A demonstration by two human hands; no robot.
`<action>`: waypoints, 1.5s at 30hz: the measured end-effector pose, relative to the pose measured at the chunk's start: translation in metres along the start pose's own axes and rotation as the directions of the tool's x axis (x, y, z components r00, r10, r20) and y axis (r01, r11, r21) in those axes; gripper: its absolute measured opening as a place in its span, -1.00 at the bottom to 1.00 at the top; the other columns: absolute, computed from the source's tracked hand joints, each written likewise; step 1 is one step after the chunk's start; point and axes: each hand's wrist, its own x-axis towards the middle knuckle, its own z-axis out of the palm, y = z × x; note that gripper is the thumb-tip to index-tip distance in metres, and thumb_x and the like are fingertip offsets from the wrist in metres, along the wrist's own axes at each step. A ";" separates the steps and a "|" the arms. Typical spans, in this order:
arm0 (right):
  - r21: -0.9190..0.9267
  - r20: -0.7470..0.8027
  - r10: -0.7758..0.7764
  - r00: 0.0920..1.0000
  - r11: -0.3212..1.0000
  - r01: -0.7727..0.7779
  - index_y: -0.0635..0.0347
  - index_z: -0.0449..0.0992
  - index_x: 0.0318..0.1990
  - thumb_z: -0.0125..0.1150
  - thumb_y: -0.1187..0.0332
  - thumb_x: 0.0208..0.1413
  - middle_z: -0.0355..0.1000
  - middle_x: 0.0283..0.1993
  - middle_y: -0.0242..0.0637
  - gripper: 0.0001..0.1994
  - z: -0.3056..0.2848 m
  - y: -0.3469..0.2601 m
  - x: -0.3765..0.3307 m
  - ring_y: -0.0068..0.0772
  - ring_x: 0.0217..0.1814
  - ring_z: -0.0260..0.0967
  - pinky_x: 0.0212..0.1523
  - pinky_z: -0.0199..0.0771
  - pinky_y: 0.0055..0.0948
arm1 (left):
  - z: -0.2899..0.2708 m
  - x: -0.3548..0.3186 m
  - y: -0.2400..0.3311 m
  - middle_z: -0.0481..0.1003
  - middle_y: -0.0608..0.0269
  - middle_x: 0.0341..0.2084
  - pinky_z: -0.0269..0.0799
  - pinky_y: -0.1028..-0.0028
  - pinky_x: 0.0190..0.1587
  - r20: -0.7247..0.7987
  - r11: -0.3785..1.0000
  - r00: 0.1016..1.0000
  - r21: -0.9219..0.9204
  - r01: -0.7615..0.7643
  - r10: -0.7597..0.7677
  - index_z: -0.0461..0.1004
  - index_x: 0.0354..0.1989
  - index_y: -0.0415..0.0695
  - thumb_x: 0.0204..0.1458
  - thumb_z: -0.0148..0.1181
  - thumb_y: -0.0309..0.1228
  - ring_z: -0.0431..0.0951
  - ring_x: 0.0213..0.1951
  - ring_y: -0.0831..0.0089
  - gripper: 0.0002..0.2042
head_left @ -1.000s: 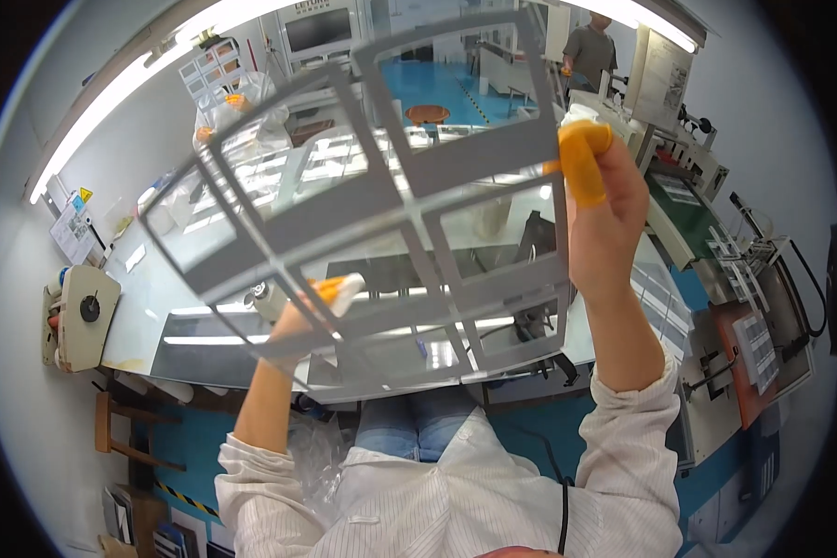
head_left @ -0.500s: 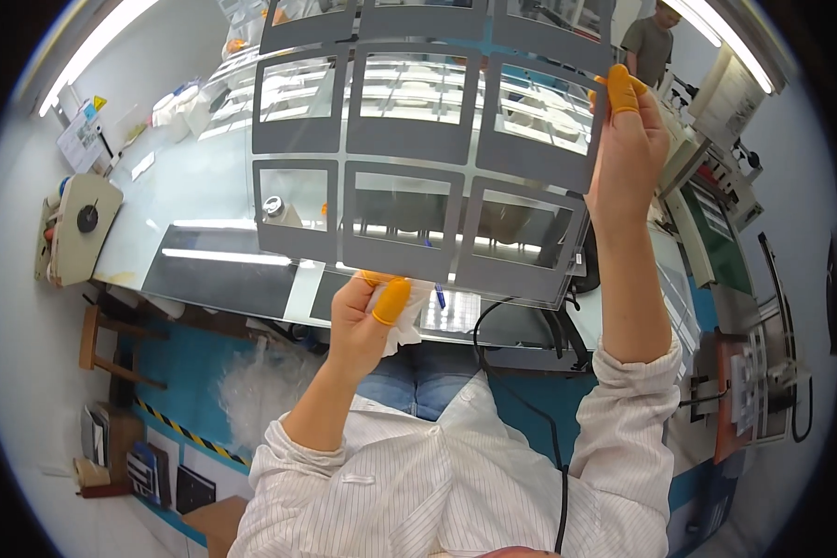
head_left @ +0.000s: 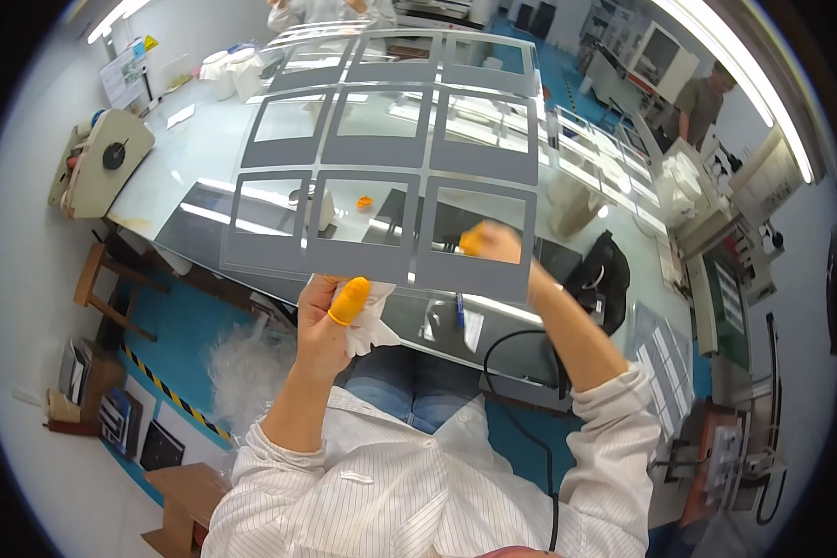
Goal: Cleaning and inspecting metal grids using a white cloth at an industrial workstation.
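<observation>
A clear panel [head_left: 372,260] printed with rows of grey window frames is held up over the table, tilted. My left hand [head_left: 318,327], an orange finger cot on its thumb, grips the panel's near edge. A crumpled white wipe [head_left: 374,327] is also in that hand. My right hand [head_left: 500,244] is off the panel's edge and shows through the near right window, behind the panel. It also wears an orange finger cot, and motion smears its fingers, so I cannot make out whether it holds anything. A blue pen [head_left: 459,311] lies near the table's front edge.
Dark mats [head_left: 191,228] lie on the glass-topped table [head_left: 149,197]. An orange finger cot [head_left: 365,202] shows through the panel. A black bag [head_left: 606,279] and a black cable [head_left: 489,346] are at the right. One person [head_left: 702,100] is at the far right, another [head_left: 335,11] across the table.
My right hand has let go of the panel's right edge and moved down and left behind it. The panel has tilted flatter and shifted left, still in my left hand.
</observation>
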 end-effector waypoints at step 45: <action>0.704 -0.005 -0.240 0.971 0.689 0.174 0.28 0.29 -0.27 -0.12 0.14 0.22 0.12 -0.63 -0.49 -0.68 0.019 -0.114 -0.144 -0.74 -0.69 -0.04 -0.66 -0.03 -0.70 | 0.128 0.102 -0.018 0.46 0.16 -0.25 0.40 0.60 -0.24 0.433 0.928 0.900 -0.353 0.121 0.047 0.35 -0.11 -0.27 0.04 0.02 -0.58 0.49 -0.27 0.57 -0.78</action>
